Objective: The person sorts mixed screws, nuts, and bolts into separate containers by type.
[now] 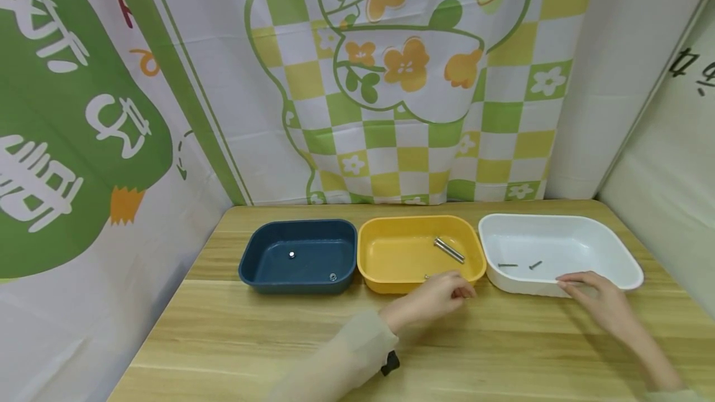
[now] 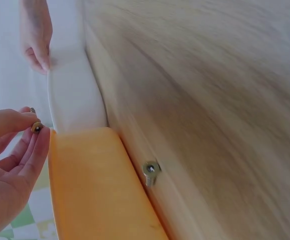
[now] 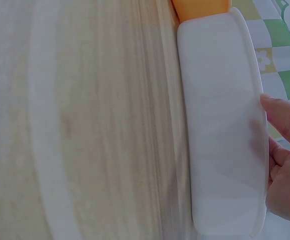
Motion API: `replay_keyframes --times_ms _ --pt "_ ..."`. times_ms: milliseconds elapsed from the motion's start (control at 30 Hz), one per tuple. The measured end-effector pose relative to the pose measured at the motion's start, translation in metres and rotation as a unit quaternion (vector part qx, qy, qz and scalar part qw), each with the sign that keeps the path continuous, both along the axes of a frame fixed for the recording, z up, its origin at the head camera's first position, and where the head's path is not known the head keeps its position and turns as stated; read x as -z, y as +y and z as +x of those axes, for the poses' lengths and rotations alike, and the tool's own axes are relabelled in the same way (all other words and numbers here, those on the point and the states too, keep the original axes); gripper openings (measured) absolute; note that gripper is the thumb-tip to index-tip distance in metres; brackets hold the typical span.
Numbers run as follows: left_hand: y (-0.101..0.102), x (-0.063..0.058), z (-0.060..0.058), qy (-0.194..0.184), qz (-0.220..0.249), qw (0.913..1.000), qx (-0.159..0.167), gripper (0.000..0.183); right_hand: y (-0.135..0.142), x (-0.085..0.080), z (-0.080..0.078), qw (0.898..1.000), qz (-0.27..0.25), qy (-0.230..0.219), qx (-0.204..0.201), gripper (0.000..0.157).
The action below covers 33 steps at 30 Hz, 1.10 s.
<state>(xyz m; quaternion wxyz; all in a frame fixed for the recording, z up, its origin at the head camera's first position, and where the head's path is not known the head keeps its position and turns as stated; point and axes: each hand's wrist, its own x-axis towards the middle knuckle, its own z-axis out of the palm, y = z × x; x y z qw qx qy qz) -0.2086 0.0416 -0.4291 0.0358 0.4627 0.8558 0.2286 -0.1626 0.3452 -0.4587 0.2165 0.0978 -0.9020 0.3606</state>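
My left hand (image 1: pixel 432 298) is in front of the yellow bin (image 1: pixel 399 284), near its right corner. Its thumb and fingers pinch a small socket-head screw (image 2: pixel 36 128), seen in the left wrist view. A second socket-head screw (image 2: pixel 151 169) shows blurred by the front of that bin; whether it touches the table I cannot tell. My right hand (image 1: pixel 606 306) pinches the front rim of the white bin (image 1: pixel 536 285), thumb outside and fingers over the edge. Inside the white bin are two small screws (image 1: pixel 535 265). Long silver bolts (image 1: pixel 449 250) lie in the yellow bin.
A dark blue bin (image 1: pixel 298 287) stands left of the yellow one, with a nut (image 1: pixel 292 254) and another nut (image 1: pixel 332 276) inside. All three bins stand in a row on the wooden table (image 1: pixel 223 340). A patterned curtain (image 1: pixel 385 141) hangs behind them.
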Motion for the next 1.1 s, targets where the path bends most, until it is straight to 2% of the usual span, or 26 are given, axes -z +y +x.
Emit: replay_keyframes --times_ms 200,533,800,1100 --pt "0.008 0.000 -0.002 0.018 0.013 0.9998 0.003 0.019 -0.001 0.000 0.000 1.000 0.003 0.006 0.002 0.014" --pt "0.025 0.005 -0.008 -0.004 0.036 0.9991 -0.023 0.018 0.000 0.000 0.000 1.000 0.010 -0.010 0.011 0.017" --pt "0.040 0.002 -0.011 0.011 0.050 0.9979 -0.040 0.016 -0.001 0.000 0.000 1.000 0.006 0.010 0.007 0.015" --pt "0.055 0.003 -0.016 0.000 0.074 0.9957 -0.055 0.017 -0.001 0.000 0.000 1.000 0.005 0.014 0.005 0.014"
